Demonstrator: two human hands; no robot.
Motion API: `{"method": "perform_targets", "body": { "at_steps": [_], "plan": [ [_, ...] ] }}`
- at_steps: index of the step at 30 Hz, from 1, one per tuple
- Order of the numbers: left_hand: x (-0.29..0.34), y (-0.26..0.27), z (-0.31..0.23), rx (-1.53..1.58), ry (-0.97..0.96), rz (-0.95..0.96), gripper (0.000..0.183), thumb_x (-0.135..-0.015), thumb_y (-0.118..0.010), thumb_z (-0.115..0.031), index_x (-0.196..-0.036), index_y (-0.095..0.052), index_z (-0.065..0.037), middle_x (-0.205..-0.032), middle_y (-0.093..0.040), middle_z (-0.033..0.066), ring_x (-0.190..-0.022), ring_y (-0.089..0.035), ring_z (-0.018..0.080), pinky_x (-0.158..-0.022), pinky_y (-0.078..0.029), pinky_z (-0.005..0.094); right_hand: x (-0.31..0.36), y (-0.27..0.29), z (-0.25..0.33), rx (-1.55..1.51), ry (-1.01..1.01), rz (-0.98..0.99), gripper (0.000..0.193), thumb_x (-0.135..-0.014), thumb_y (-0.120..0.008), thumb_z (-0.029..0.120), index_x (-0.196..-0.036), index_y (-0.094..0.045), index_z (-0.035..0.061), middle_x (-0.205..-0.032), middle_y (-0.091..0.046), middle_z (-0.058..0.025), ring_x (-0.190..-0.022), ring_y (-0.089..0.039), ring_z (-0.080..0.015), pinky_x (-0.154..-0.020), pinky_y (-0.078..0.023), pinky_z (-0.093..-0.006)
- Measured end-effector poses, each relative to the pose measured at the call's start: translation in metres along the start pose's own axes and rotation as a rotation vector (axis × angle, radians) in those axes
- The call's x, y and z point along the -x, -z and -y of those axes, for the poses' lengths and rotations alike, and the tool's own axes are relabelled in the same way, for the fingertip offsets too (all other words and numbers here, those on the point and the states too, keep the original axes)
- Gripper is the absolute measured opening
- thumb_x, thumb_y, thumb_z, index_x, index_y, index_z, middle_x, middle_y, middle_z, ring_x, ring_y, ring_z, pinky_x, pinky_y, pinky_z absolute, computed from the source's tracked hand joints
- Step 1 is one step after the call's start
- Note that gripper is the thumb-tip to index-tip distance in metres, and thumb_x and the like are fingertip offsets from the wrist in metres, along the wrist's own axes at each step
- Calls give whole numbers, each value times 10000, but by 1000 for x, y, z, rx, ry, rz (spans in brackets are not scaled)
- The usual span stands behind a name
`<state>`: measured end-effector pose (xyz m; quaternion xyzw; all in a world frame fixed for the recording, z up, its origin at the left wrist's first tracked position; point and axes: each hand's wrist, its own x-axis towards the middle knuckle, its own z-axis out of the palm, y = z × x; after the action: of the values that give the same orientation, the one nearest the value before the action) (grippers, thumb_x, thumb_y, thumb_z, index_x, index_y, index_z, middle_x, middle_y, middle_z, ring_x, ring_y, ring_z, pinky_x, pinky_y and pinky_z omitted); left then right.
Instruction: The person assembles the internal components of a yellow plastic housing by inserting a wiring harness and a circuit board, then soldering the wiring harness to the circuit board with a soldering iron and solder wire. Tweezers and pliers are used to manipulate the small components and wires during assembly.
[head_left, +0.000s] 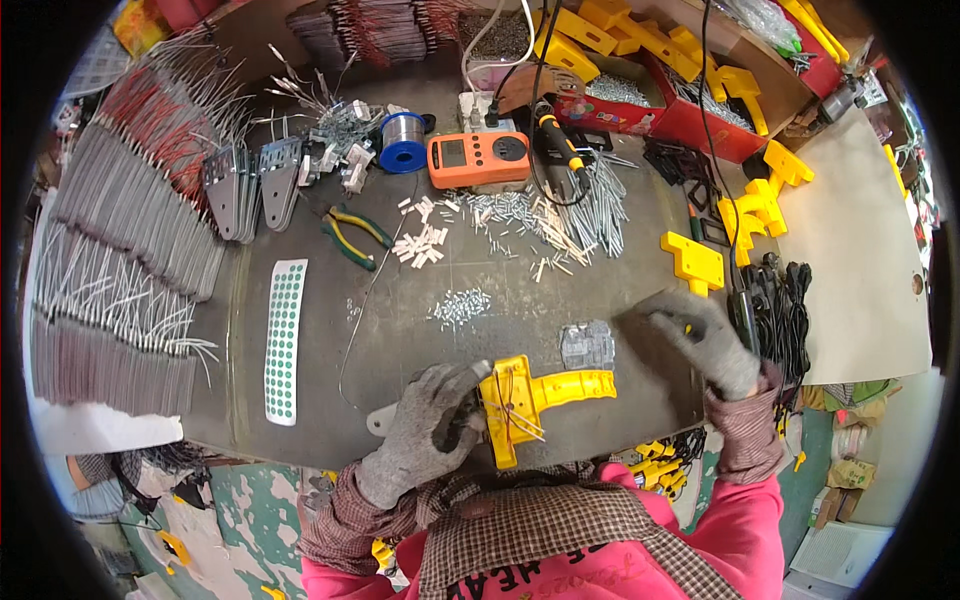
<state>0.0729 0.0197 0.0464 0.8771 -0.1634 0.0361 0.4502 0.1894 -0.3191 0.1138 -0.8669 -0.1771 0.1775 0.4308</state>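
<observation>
My left hand (425, 430), in a grey glove, is closed at the left edge of a yellow gun-shaped plastic housing half (517, 405). Thin red and white wires lie inside the housing, whose handle points right. A rounded grey metal plate (381, 420) sticks out to the left from under that hand; the part inside the palm is dark and mostly hidden. Over the right of the table is my gloved right hand (705, 340), its fingers curled and blurred. Between the hands lies a clear plastic piece (588, 346). Another yellow housing piece (693, 262) lies just beyond my right hand.
Small screws (461, 308), white sleeves (421, 243), pliers (355, 235) and a green-dot sticker sheet (286, 342) lie on the table. Behind stand a solder spool (403, 143), orange meter (478, 160) and soldering iron (560, 142). Wired grey plates (140, 215) fill the left; black cords (780, 310) the right.
</observation>
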Motion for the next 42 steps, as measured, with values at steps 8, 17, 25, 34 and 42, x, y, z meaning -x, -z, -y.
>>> {"method": "perform_targets", "body": {
  "at_steps": [8,17,25,34,42],
  "plan": [
    [1,-23,0,-156,-167,78,616,-743,-637,-119,-1340,-516,-23,-1190,-606,197,-1165,-544,386,-1067,-367,520,-10,-86,7,124,396,92,329,-878,-560,31,-1203,-601,44,-1192,-596,-161,-1163,-547,-338,-1036,-405,-431],
    [0,-16,5,12,-224,174,634,-696,-641,-124,-1322,-539,-99,-1099,-598,143,-1053,-543,349,-955,-402,503,-34,-129,16,281,597,243,368,-861,-636,118,-1224,-599,73,-1318,-525,-133,-1272,-460,-359,-1059,-393,-463],
    [-14,-15,-7,-170,-220,248,354,-757,-619,-153,-1106,-641,-101,-1057,-605,155,-1077,-543,367,-924,-450,477,-45,-134,3,-114,166,236,304,-947,-571,263,-1127,-632,25,-1114,-636,-172,-1010,-628,-300,-877,-491,-360],
    [-35,-7,4,-56,-276,377,241,-872,-625,-208,-1068,-620,-67,-1045,-607,148,-1053,-550,338,-897,-448,462,-54,-137,8,-469,143,282,327,-979,-549,254,-1145,-637,-14,-1043,-672,-79,-965,-612,-144,-865,-492,-303],
    [-38,4,13,-112,-441,499,419,-857,-640,-202,-1263,-552,-147,-1139,-569,171,-1098,-522,396,-974,-413,501,-55,-127,14,-567,-30,305,350,-981,-547,195,-1253,-585,-21,-1025,-672,-71,-853,-628,-86,-720,-512,-231]
  ]
}}
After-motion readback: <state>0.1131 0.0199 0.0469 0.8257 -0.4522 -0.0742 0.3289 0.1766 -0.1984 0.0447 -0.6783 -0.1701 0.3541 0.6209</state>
